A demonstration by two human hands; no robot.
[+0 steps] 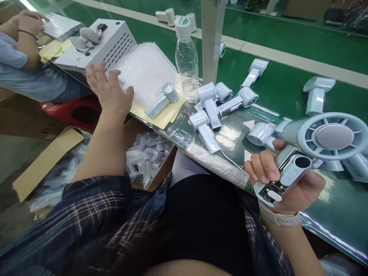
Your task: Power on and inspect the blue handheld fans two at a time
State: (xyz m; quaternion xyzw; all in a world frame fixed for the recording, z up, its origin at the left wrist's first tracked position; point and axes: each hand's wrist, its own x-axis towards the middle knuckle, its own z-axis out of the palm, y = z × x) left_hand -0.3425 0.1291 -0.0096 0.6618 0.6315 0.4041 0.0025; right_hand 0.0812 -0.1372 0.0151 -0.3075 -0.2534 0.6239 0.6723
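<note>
Under the right hand's (283, 180) curled fingers (263, 168) sits a handheld fan (316, 147), gripped by its handle with the thumb beneath and the round grille head sticking out past the fingertips, over the green bench (287, 90). Firm clamp there, the handle's button face turned up toward the camera. Over on the other side, the left hand (110, 90) is spread, fingers apart, palm down on the near edge of a stack of clear bubble bags (146, 71); nothing pinched yet as far as I can see. Just beyond those fingertips stands a white metal box (106, 44), and to their right another fan (162, 99) lies on yellow sheets, with a water bottle (186, 57) behind it. My read: fan in hand, bag being fetched. What's needed next, I'd judge, is peeling a single bag off the top, tricky with thin slippery film, then bringing it across to the fan. More fans (212, 111) lie between the two hands.
</note>
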